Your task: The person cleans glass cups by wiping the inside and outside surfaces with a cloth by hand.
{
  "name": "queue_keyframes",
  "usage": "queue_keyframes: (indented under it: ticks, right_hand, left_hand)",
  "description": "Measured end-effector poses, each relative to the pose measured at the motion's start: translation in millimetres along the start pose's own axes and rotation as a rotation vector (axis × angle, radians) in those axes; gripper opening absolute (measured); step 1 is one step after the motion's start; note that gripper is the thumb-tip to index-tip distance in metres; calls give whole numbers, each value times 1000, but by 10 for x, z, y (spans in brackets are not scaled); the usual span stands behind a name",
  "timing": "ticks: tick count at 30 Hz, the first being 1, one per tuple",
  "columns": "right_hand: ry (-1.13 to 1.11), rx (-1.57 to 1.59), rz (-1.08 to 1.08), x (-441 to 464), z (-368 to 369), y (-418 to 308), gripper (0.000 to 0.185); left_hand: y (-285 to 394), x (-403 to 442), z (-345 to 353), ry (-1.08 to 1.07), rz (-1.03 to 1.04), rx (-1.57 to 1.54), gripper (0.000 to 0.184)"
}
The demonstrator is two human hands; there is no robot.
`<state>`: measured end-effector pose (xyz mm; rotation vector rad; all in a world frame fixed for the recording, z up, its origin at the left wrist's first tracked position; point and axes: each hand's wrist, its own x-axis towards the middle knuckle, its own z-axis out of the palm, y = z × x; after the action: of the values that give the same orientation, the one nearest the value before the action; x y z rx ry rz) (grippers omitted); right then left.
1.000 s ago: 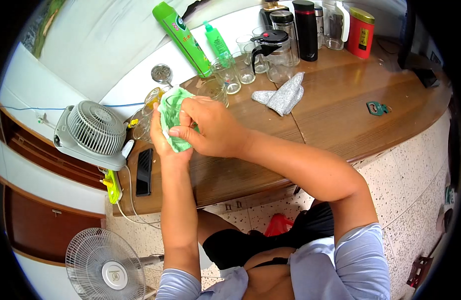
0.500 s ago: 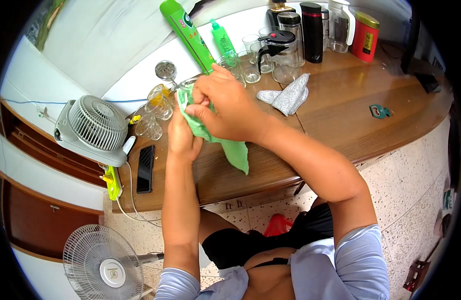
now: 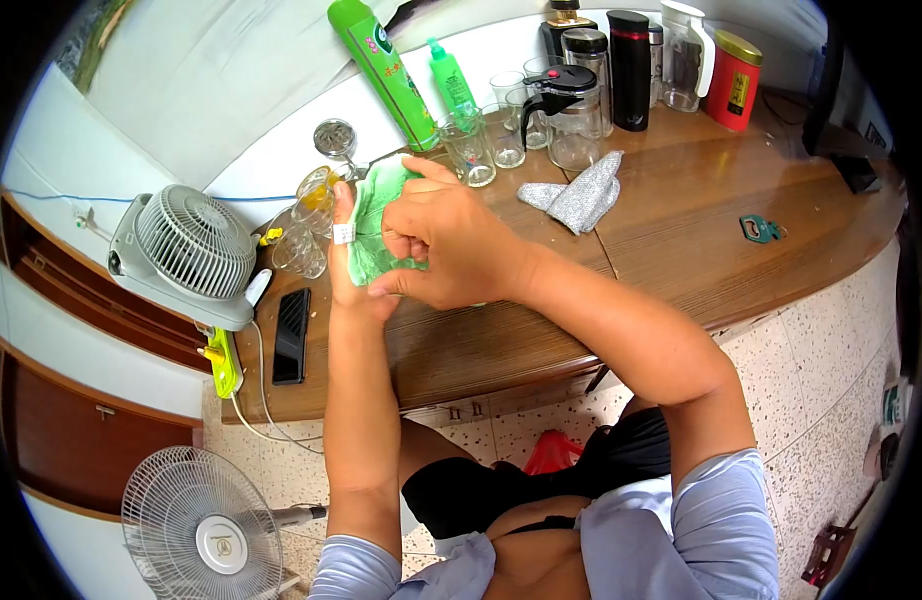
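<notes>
A light green cloth point(image 3: 376, 225) with a white tag is spread between my hands above the left part of the table. My left hand point(image 3: 357, 285) is under and behind it, thumb up along its left edge; its other fingers are hidden by the cloth. With curled fingers, my right hand point(image 3: 443, 238) grips the cloth from the right side. Whether anything is wrapped inside, I cannot see. Just beyond my left hand stand stemmed glasses point(image 3: 299, 250), one with a yellowish tint point(image 3: 317, 200), and an upturned glass point(image 3: 334, 140).
Along the wall stand a green spray can point(image 3: 386, 75), a green pump bottle point(image 3: 449, 78), drinking glasses point(image 3: 469, 150), a glass teapot point(image 3: 573, 125), a black flask point(image 3: 629, 75) and a red tin point(image 3: 733, 85). A grey cloth point(image 3: 586, 195), bottle opener point(image 3: 759, 229), phone point(image 3: 292, 335) and small fan point(image 3: 193, 250) are around.
The green cloth, bunched and hanging down toward the table's front before, is now spread wider and raised between my hands. My right hand has shifted slightly down, with its fingers curled differently.
</notes>
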<state>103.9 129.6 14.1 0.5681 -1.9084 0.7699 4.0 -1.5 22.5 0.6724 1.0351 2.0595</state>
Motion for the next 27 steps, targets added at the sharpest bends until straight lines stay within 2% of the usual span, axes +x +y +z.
queue_keyframes:
  ticks: [4, 7, 10, 13, 17, 20, 21, 24, 25, 27]
  right_hand:
    - [-21, -6, -40, 45, -54, -3, 36]
    - [17, 32, -28, 91, -94, 15, 33]
    - [-2, 157, 130, 109, -148, 39, 28]
    - [-8, 252, 221, 119, -196, 23, 27]
    - [63, 145, 149, 101, -146, 109, 28]
    - [120, 19, 69, 92, -65, 143, 30]
    - [148, -45, 27, 89, -7, 145, 30]
    - [156, -105, 5, 46, 85, 74, 33]
    - [147, -104, 16, 25, 97, 47, 35]
    - [152, -64, 22, 14, 116, 9, 37]
  left_hand:
    - [-13, 119, -245, -130, -105, -241, 76]
    - [-55, 3, 17, -53, -132, -235, 79]
    - [-80, 49, -67, -271, -200, -364, 81]
    - [-174, 85, -123, -71, -47, -95, 66]
    - [-178, 68, -65, 147, 29, 60, 44]
    - [-188, 128, -119, 187, 151, 218, 39]
    - [-167, 114, -69, 246, 207, 330, 41]
    - [-166, 120, -112, 216, 258, 298, 43]
    - [-144, 112, -91, 248, 243, 317, 51]
    - [-142, 61, -81, 147, 219, 187, 56]
